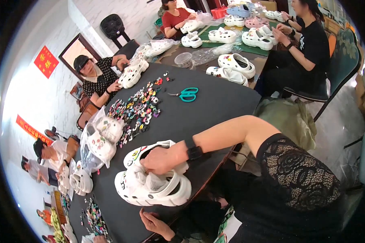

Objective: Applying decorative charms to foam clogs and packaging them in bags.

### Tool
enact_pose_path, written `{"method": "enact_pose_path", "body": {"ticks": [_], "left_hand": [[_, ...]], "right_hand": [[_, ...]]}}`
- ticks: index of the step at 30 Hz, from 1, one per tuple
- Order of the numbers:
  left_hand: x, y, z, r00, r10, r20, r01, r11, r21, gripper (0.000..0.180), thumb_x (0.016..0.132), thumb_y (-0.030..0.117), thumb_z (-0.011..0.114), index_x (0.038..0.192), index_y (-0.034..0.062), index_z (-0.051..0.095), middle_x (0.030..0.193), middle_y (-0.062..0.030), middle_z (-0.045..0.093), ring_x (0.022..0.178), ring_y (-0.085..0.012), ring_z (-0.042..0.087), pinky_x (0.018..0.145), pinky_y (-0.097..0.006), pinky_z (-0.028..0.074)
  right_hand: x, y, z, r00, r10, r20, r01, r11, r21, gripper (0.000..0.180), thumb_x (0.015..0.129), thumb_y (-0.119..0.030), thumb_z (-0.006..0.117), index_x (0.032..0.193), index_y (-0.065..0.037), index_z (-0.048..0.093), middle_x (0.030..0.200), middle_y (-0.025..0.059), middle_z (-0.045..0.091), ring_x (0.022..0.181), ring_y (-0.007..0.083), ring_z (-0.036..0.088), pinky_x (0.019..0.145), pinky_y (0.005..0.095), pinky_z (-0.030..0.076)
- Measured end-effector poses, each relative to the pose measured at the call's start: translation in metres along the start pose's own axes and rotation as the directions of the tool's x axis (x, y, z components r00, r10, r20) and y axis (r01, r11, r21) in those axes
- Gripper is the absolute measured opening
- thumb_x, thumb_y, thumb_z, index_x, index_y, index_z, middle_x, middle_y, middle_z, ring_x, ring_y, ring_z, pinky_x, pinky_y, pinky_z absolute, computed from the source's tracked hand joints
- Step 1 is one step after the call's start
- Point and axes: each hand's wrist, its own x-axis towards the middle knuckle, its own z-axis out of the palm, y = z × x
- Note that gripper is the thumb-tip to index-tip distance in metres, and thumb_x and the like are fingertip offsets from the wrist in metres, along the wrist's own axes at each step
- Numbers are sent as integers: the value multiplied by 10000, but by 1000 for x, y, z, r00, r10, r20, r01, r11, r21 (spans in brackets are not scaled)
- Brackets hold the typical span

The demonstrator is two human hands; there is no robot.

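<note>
A pair of white clogs with colourful charms lies near the table edge in front of me. My right hand (158,160) is at the opening of the far clog (132,157), its fingers curled and partly hidden by the shoe. What they hold, if anything, I cannot make out. Pale crumpled stuffing (153,182) shows just below that hand, by the near clog (150,197). Over the table's near edge, my left hand (156,223) is empty, fingers loosely stretched and apart, a short way from the near clog.
Loose charms (140,105) lie heaped on the dark table (182,121), beside teal-handled scissors (188,94). Bagged white clogs (101,139) stand to the left. Several other people work around the tables; one holds a white clog (133,74). A chair (340,65) stands at right.
</note>
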Motion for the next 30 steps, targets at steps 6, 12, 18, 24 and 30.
{"method": "enact_pose_path", "body": {"ticks": [6,12,18,24,30], "left_hand": [[-4,22,4,991,136,10,-136,979,153,235,977,136,480,1069,-37,610,676,-61,556,558,-144,493,521,-271,418],[-6,7,9,993,-6,-121,27,984,173,242,955,170,549,1065,-37,610,711,-25,566,626,-71,490,566,-225,421],[8,15,20,988,143,-57,-141,989,37,93,860,73,640,924,5,644,739,-104,639,624,-137,596,602,-254,483],[6,13,-6,961,261,-97,-228,937,265,79,830,71,669,882,13,655,669,-98,615,544,-135,565,522,-249,453],[-2,18,6,960,268,-78,-263,963,65,93,836,74,662,911,20,649,697,-72,629,567,-118,583,524,-241,450]], "right_hand": [[-88,35,-112,971,239,-2,-239,970,-47,328,730,-66,566,1049,-111,629,955,153,664,956,343,623,794,431,485],[-135,148,-192,830,479,-285,-558,721,-412,431,629,-244,726,1044,-136,685,932,122,676,891,287,644,761,419,498],[-271,353,-258,551,708,-441,-834,449,-320,419,842,-172,512,1242,-51,485,1142,231,588,1056,352,570,884,419,444],[-124,252,-183,761,534,-369,-647,666,-373,479,917,-287,456,1306,-9,445,1280,239,514,1195,366,487,1017,399,362],[-128,17,-183,686,572,-450,-728,546,-415,505,907,-387,480,1280,-48,510,1260,195,549,1174,350,510,1010,415,368]]}}
